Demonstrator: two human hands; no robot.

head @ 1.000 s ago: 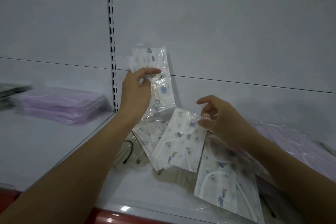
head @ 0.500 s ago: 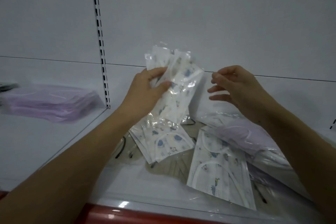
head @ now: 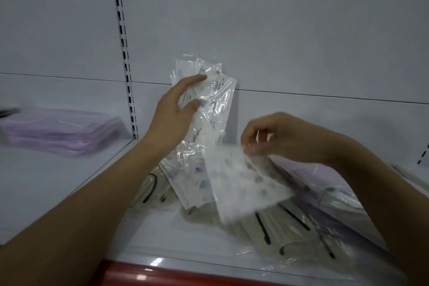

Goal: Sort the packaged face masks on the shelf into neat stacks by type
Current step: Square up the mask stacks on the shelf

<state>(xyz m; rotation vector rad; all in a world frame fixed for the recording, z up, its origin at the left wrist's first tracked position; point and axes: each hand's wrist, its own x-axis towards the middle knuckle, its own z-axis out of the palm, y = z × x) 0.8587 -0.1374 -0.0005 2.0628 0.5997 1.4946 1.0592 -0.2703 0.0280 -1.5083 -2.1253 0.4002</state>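
My left hand (head: 175, 111) holds a small bundle of white printed masks (head: 210, 104) in clear wrappers, upright against the shelf's back wall, thumb in front and fingers behind. My right hand (head: 276, 134) pinches the top edge of another white printed mask packet (head: 246, 183), lifted and blurred above the pile. Under it lie beige masks with black ear loops (head: 271, 223) and purple masks (head: 325, 176) in a loose heap. More printed packets (head: 185, 181) lie below my left hand.
A neat stack of purple masks (head: 60, 130) sits on the left shelf section, beyond the slotted upright (head: 125, 58). The white shelf (head: 46, 183) has a red front edge (head: 162, 274). A dark item shows at the far left edge.
My right hand dropped from beside the held bundle to the pile and took hold of another printed packet, lifting it. My left hand's fingers spread a little on the bundle.
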